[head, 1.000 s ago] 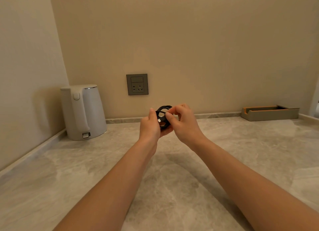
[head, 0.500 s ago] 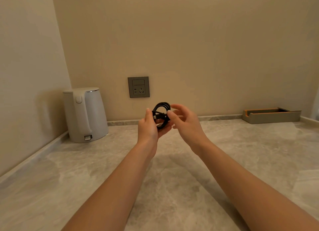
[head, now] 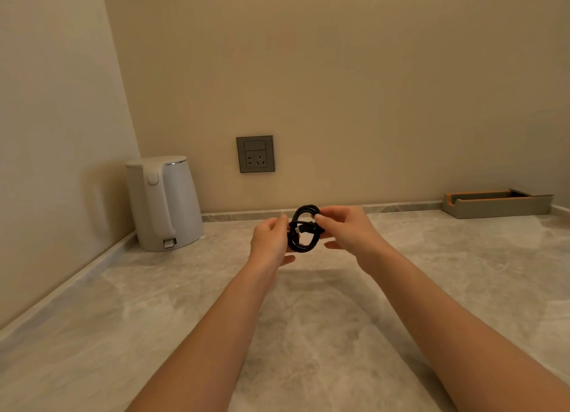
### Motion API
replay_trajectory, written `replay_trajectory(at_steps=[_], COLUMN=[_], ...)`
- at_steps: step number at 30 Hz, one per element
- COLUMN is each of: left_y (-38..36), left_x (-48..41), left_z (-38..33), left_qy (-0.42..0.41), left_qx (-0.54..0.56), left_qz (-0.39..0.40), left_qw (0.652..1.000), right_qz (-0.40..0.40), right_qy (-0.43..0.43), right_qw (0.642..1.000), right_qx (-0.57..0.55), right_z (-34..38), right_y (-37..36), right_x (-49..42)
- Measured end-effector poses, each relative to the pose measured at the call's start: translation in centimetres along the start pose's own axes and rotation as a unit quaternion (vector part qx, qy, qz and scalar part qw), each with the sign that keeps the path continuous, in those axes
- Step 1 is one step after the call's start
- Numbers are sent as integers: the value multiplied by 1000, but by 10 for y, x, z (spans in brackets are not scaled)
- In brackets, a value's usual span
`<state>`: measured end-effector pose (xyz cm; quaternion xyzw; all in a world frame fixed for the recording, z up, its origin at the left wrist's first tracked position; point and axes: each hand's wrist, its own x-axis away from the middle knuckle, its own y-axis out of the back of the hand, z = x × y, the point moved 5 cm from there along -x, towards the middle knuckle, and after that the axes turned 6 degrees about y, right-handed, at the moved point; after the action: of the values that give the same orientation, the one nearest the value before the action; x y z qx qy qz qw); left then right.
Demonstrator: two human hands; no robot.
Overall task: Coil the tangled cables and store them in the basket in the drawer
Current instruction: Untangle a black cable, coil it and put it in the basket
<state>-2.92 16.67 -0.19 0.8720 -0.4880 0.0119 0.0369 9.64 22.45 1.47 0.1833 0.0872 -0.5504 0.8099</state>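
Observation:
A black cable (head: 303,240) is wound into a small upright ring, held in the air above the marble countertop (head: 308,319). My left hand (head: 270,242) pinches the ring's left side. My right hand (head: 347,229) pinches its upper right side, with the lower fingers spread loosely. A strand with a plug end crosses the middle of the ring. No drawer or basket is in view.
A white electric kettle (head: 163,202) stands in the back left corner. A grey wall socket (head: 255,153) sits on the back wall. A grey tray with an orange lining (head: 496,203) lies at the back right against the wall.
My hands have drawn slightly apart and lowered, so the coil shows as an open ring between them. My right hand has shifted from the coil's middle to its upper right edge.

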Motion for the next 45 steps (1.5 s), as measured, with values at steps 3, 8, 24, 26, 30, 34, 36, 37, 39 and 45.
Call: replay_trajectory(at_steps=[3,8,24,26,30,34,36,37,39,45], left_y=[2,0,-51,-62,-86,-113,-127,-134,-152,-203], left_x=[7,31,180,203,238,267,279,283,296,321], left_z=[-1,6,19,29,53,85,101,109,131,212], left_qy=[-23,-45,-43,-37,-18,14,28,33,54,139], left_qx=[-13,-51,-102,-116,-128,-139,-155,-160,-169,-209], left_qz=[25,65,210,225,259,294,312,320,342,392], left_qw=[999,996,971,967,957,945,937,933,923,885], right_qz=[3,26,63,58,67,63,55,52,48,60], right_qy=[-28,-42,-34,-43,-54,-77,-89,-91,-104,-189], right_qw=[1000,999,995,995,994,992,990,990,987,973], right_qx=[-2,8,68,75,70,77,92,99,110,119], right_z=[2,4,32,28,13,-10,-25,-32,-52,-128], right_y=[6,25,111,125,149,174,187,193,207,239], right_x=[5,32,184,210,253,295,312,319,338,395])
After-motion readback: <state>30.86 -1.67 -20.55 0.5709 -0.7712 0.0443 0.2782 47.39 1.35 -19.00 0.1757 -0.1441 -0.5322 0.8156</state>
